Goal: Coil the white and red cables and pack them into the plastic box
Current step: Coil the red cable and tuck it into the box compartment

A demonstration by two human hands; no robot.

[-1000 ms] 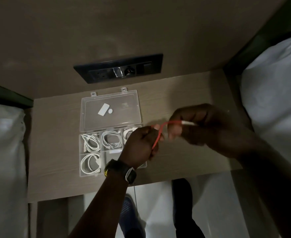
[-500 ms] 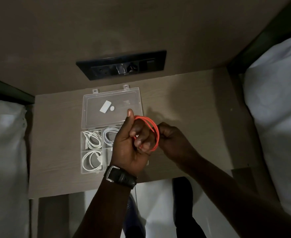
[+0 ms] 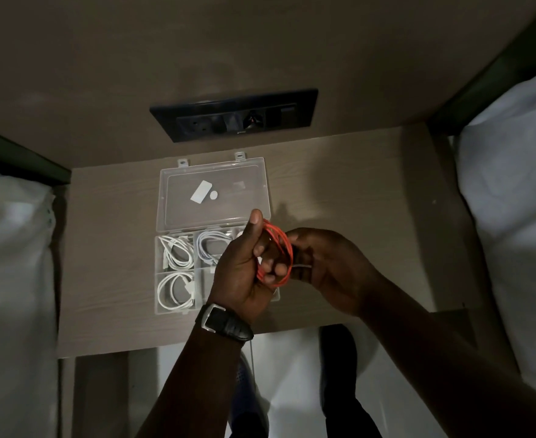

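Note:
A red cable (image 3: 280,248) is wound in several loops around the fingers of my left hand (image 3: 244,270), which is held above the right side of the clear plastic box (image 3: 171,308). My right hand (image 3: 329,267) pinches the cable's white connector end (image 3: 303,266) right beside the coil. The box lies open on the small wooden table (image 3: 111,248), its lid (image 3: 213,191) folded back. White coiled cables (image 3: 178,251) fill three visible compartments on the left and middle. The right compartments are hidden behind my left hand.
A black socket panel (image 3: 233,115) is set in the wall behind the table. White bedding lies to the left (image 3: 10,263) and to the right (image 3: 513,200). My feet (image 3: 336,349) stand on the pale floor below the table's front edge.
The red cable went from one stretched strand between both hands to several loops around my left fingers. My right hand moved in close to the coil with the white connector end.

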